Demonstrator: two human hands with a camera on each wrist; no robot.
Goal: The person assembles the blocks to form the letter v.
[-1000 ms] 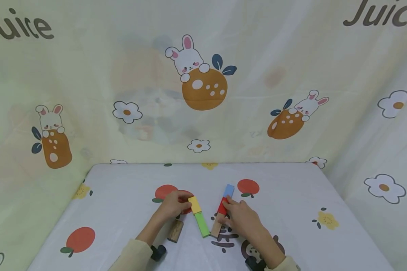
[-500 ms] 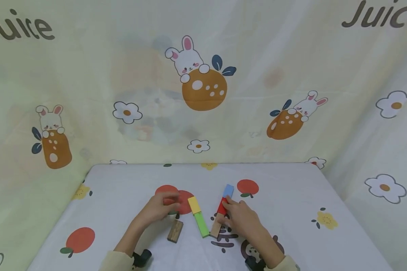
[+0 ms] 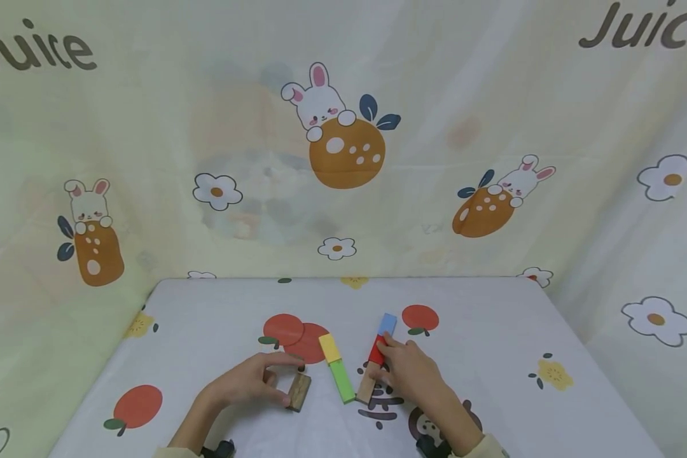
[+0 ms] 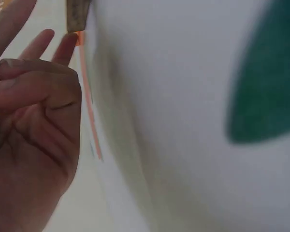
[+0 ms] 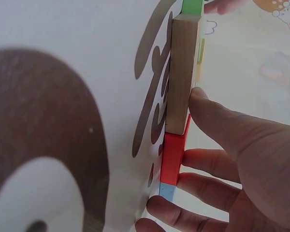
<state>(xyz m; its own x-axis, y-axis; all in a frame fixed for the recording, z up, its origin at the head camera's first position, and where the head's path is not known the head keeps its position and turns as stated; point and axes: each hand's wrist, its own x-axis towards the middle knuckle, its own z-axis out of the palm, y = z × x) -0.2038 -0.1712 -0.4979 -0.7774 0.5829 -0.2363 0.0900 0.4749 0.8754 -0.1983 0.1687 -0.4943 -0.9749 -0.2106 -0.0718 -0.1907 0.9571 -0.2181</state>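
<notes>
In the head view my left hand (image 3: 250, 383) is beside a dark wooden block (image 3: 299, 392), thumb tip at its lower left side and index finger just past its far end. The left wrist view shows this dark block (image 4: 78, 14) at the top, beyond the fingers. My right hand (image 3: 415, 372) rests its fingertips on a row of blocks: thumb on a light wooden block (image 5: 181, 77), other fingers along a red block (image 5: 173, 158). A blue block (image 3: 387, 324) continues that row at the far end. A green block (image 3: 341, 381) and a yellow block (image 3: 329, 348) form a second slanted row.
The two rows nearly meet at their near ends, like a V. They lie on a white tablecloth (image 3: 206, 331) printed with fruit and flowers. Behind the table hangs a curtain (image 3: 423, 76) with rabbit prints.
My left hand has let go of the yellow block, moved left and toward me, and come down beside the dark wooden block. My right hand has stayed on its row.
</notes>
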